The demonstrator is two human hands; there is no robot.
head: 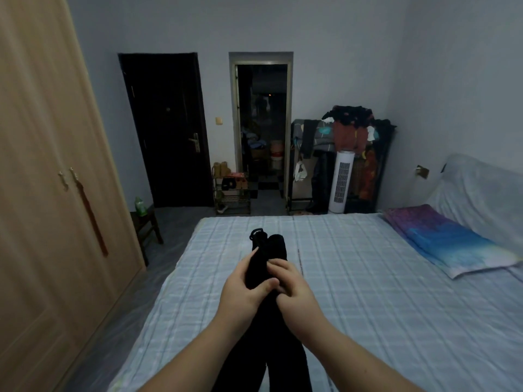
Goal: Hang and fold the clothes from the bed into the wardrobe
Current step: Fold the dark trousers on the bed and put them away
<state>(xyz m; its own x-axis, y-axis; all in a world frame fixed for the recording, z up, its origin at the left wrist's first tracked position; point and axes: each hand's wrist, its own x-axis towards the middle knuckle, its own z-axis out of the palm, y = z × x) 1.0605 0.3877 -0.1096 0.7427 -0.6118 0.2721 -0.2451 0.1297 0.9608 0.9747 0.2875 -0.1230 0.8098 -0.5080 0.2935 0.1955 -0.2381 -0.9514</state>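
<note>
Both hands, left (244, 292) and right (293, 290), grip black garment (267, 258) between them

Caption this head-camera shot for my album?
Both hands grip a black garment above the checked bed.

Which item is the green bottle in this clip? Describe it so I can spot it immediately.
Start at the tall wooden wardrobe on the left. Just past its far edge stands a small dark stool, left of the bed. The green bottle sits on it, the only bright green thing nearby.
</note>
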